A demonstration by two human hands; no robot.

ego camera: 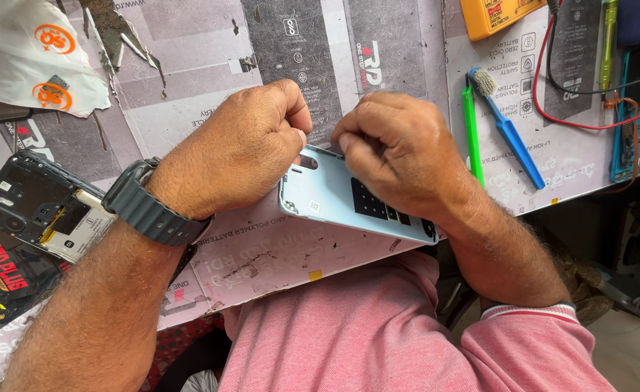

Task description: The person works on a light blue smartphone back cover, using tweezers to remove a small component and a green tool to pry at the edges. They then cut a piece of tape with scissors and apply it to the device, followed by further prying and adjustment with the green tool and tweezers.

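I see the bench [189,72] papered with grey printed sheets, filling the far half of the view. On it, near the middle edge, lies the pale blue phone cover [334,199], inner side up. My left hand [240,149] is curled tight on its far left corner; my right hand [400,149] is closed, pinching at its far edge. An opened phone [40,207] sits left. A blue brush [505,127] lies right.

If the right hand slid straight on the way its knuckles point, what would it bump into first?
Probably the left hand. The right hand points leftward across the pale blue phone back cover, and the two hands' fingers nearly meet at its top edge. Depth is hard to judge from above.
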